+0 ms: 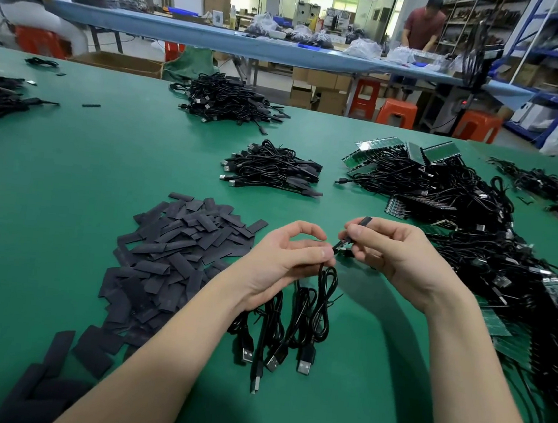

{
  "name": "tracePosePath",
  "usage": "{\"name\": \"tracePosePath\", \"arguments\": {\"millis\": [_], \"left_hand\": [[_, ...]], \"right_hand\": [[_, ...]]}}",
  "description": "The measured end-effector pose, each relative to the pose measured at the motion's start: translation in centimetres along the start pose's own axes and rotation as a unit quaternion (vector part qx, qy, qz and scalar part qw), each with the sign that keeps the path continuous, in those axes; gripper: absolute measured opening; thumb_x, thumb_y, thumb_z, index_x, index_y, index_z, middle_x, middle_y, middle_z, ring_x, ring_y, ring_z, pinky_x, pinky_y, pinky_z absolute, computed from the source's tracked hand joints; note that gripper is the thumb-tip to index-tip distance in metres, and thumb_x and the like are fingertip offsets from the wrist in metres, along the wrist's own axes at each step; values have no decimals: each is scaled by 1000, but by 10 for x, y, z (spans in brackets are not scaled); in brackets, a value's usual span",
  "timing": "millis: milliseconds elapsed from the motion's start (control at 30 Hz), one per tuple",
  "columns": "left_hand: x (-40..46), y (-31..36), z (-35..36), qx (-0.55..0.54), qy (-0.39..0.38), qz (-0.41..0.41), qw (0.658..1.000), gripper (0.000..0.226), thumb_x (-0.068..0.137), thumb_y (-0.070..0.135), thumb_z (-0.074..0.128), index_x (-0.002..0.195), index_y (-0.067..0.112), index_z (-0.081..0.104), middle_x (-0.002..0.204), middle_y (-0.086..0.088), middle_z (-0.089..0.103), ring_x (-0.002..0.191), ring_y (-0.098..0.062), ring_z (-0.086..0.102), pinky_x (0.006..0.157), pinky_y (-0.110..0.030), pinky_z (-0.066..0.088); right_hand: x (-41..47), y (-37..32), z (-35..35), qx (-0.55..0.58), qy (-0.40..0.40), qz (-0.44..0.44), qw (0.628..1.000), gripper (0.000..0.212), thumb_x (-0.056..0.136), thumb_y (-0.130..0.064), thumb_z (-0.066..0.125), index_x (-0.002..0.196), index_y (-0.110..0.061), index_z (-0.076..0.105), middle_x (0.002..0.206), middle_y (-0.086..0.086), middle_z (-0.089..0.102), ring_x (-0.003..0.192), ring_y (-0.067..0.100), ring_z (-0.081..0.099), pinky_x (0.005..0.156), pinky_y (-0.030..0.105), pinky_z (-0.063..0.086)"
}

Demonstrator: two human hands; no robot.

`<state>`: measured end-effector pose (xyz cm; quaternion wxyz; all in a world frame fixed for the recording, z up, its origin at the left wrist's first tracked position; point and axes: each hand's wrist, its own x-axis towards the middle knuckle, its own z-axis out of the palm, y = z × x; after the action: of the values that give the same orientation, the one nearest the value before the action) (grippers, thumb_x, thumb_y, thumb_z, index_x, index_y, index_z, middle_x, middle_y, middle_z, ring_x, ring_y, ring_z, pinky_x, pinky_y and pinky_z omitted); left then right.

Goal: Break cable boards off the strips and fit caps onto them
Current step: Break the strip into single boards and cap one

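Here both hands (286, 257) pinch one cable (326, 285) above the table (68, 172).

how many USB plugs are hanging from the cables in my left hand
4 show below the left hand: USB plug leftmost, one lowest, one centre, one rightmost. The forearm may hide more.

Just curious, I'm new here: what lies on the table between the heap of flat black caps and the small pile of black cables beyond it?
Nothing: the head view shows only bare green table mat between the flat black caps and the black cable pile.
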<state>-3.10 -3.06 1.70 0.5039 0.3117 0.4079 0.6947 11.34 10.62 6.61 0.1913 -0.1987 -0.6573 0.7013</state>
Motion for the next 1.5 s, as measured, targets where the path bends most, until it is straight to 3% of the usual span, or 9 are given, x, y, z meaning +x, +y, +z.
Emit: {"name": "tracePosePath", "arguments": {"millis": [333, 500, 600, 867, 1300, 1500], "left_hand": [[0, 1, 0, -3, 2, -18, 1000, 21, 85, 10, 74, 101, 15, 61, 85, -1, 72, 78, -9, 67, 65, -16, 51], [0, 2, -1, 4, -6, -41, 999, 22, 83, 16, 76, 99, 18, 61, 88, 1, 73, 84, -9, 67, 78, -20, 49], [0, 3, 0, 0, -11, -44, 999, 27, 78, 18, 76, 100, 18, 60, 88, 0, 73, 84, -7, 68, 70, -16, 50], [-3, 6, 0, -26, -20, -37, 999, 38, 82, 10, 73, 115, 14, 52, 84, -1, 71, 77, -5, 68, 59, -15, 48], [-3, 6, -2, -16, -28, -38, 999, 26, 81, 6, 70, 101, 14, 56, 82, -2, 73, 78, -7, 68, 68, -17, 46], [-2, 3, -3, -21, -26, -26, 999, 26, 83, 11, 71, 103, 17, 57, 92, -4, 75, 81, -7, 68, 62, -16, 48]], "right_hand": [[3, 2, 7, 54, 3, -2, 999, 16, 67, -19, 80, 81, -12, 80, 93, 11, 76, 70, 8, 68, 68, 16, 56], [4, 3, 11, 67, 1, -6, 998, 18, 70, -16, 77, 87, -12, 79, 94, 11, 77, 74, 9, 70, 70, 17, 57], [2, 3, 11, 74, -12, -6, 997, 16, 70, -14, 76, 85, -14, 81, 94, 10, 77, 73, 10, 71, 70, 17, 57], [3, 5, 17, 88, -43, 5, 995, 14, 72, -13, 73, 84, -15, 81, 90, 7, 77, 68, 9, 69, 68, 17, 57], [-1, 1, 14, 3, -65, 17, 998, 16, 70, -14, 78, 85, -12, 79, 82, 11, 70, 70, 12, 68, 68, 18, 56], [-1, 7, 17, 59, -51, 3, 997, 16, 72, -19, 78, 87, -17, 81, 87, 5, 75, 69, 8, 68, 66, 17, 56]]}}
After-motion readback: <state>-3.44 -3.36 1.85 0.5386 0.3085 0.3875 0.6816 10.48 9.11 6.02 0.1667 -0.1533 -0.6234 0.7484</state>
